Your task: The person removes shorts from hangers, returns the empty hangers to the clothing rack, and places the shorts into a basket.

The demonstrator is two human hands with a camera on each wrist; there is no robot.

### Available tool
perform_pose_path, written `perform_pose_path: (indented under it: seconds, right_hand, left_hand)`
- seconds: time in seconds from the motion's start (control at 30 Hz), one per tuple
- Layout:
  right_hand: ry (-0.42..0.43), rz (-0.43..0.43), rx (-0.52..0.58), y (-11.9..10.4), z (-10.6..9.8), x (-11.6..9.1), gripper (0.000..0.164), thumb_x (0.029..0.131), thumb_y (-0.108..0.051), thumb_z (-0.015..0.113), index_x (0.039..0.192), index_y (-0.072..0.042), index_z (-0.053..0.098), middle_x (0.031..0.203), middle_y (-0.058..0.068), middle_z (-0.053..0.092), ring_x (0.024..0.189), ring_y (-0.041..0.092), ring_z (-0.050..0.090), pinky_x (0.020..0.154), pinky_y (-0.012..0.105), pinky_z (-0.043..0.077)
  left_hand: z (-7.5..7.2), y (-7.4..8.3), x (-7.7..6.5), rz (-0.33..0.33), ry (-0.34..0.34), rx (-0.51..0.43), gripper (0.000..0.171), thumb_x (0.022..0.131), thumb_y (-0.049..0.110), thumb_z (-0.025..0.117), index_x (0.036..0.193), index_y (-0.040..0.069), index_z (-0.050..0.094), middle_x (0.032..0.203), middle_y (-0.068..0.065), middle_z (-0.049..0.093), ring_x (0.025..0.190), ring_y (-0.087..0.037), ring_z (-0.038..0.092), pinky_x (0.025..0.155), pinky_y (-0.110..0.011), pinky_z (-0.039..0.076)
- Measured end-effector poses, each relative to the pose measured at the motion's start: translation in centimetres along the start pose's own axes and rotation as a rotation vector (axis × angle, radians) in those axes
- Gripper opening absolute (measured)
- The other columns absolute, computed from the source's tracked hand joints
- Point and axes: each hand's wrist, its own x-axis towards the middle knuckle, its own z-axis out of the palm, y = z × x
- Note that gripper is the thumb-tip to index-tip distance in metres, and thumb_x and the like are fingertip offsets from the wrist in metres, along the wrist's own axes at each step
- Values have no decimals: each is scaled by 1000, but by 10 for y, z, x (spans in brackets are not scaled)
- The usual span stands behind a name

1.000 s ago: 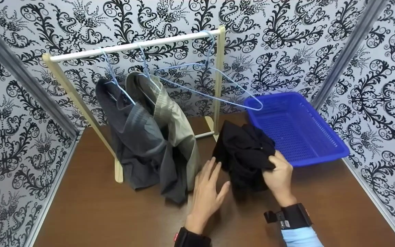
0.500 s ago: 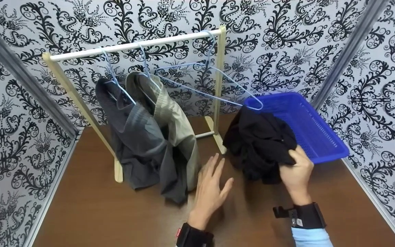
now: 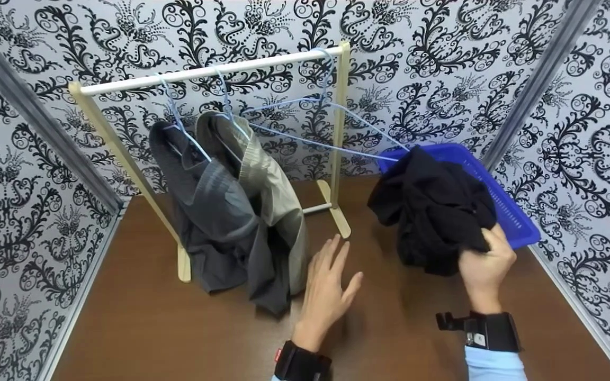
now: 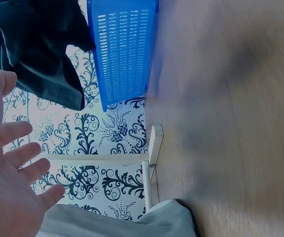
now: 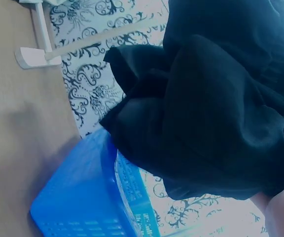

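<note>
My right hand point(image 3: 487, 262) grips a bunched black garment point(image 3: 437, 206) by its near right side. The cloth hangs in loose folds and overlaps the blue basket point(image 3: 506, 206) in the head view. In the right wrist view the garment point(image 5: 206, 108) fills much of the picture, its lower folds in front of the basket point(image 5: 78, 192). My left hand point(image 3: 326, 291) holds nothing, its fingers extended and thumb apart, just right of the hanging beige trousers point(image 3: 278, 196). In the left wrist view this hand point(image 4: 14, 168) shows its palm side.
A small wooden rack point(image 3: 215, 70) carries dark grey trousers point(image 3: 215, 206) and the beige pair on light blue wire hangers. A bare wire hanger point(image 3: 294, 138) hangs at its right end and reaches behind the black garment. Patterned walls enclose the brown table point(image 3: 167, 328).
My right hand has carried the black garment right and slightly upward, from beside the basket to in front of it. My left hand has stayed nearly in place.
</note>
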Motion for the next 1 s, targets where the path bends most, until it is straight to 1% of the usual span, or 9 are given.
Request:
perform_pose_path:
  seconds: [0.1, 0.2, 0.3, 0.37, 0.43, 0.53, 0.6, 0.77, 1.0]
  right_hand:
    - [19, 13, -36, 4, -3, 6, 11, 75, 17, 64, 67, 13, 70, 99, 3, 77, 100, -10, 65, 93, 13, 49]
    - [35, 29, -76, 6, -4, 12, 10, 75, 18, 63, 69, 15, 71, 99, 31, 73, 101, -13, 63, 94, 13, 48]
    - [50, 52, -83, -3, -2, 19, 10, 75, 19, 60, 71, 19, 69, 101, 37, 70, 100, -17, 60, 94, 11, 47]
    - [63, 66, -74, -10, 0, 25, 10, 76, 18, 58, 70, 21, 67, 98, 31, 73, 97, -17, 59, 92, 11, 46]
    - [68, 75, -65, -12, 2, 30, 12, 75, 17, 56, 69, 22, 65, 89, 14, 75, 89, -16, 58, 87, 10, 45]
    - [80, 83, -78, 2, 3, 37, 13, 75, 14, 56, 68, 20, 66, 83, -19, 64, 81, -16, 53, 80, 9, 43]
    - [82, 86, -93, 15, 4, 41, 13, 73, 13, 57, 69, 18, 68, 83, -26, 57, 78, -16, 51, 77, 9, 41]
    - [66, 97, -146, 34, 5, 51, 12, 72, 12, 59, 70, 14, 70, 83, -9, 64, 78, -15, 52, 77, 9, 42]
    - [30, 98, -247, 48, 10, 57, 11, 73, 10, 63, 63, 14, 66, 74, 10, 59, 72, -10, 42, 72, 13, 34]
  left_hand:
    - [1, 0, 2, 14, 7, 1, 61, 99, 34, 67, 152, 8, 51, 161, -13, 43, 147, -33, 43, 112, -58, 40]
    - [3, 1, 3, 34, 10, 7, 61, 99, 34, 68, 151, 7, 52, 160, -13, 44, 146, -33, 44, 112, -57, 40]
    - [4, 3, 5, 52, 12, 15, 61, 99, 36, 67, 149, 6, 53, 159, -13, 45, 145, -33, 45, 113, -55, 41]
    - [6, 4, 6, 57, 10, 22, 61, 98, 37, 67, 149, 6, 54, 159, -12, 45, 146, -33, 44, 113, -54, 41]
    - [7, 5, 7, 62, 9, 27, 61, 98, 37, 67, 149, 6, 54, 159, -12, 45, 146, -32, 44, 113, -54, 41]
    - [9, 5, 8, 65, 3, 41, 61, 98, 38, 67, 149, 7, 54, 159, -12, 46, 146, -30, 44, 114, -53, 41]
    - [11, 5, 7, 68, -1, 48, 60, 98, 38, 67, 149, 7, 55, 159, -12, 46, 146, -30, 44, 113, -53, 41]
    - [13, 6, 8, 74, -4, 55, 60, 98, 39, 67, 149, 8, 55, 160, -11, 45, 147, -29, 44, 112, -54, 42]
    - [19, 4, 10, 89, -4, 56, 60, 97, 37, 68, 148, 7, 56, 159, -11, 45, 146, -29, 44, 111, -55, 43]
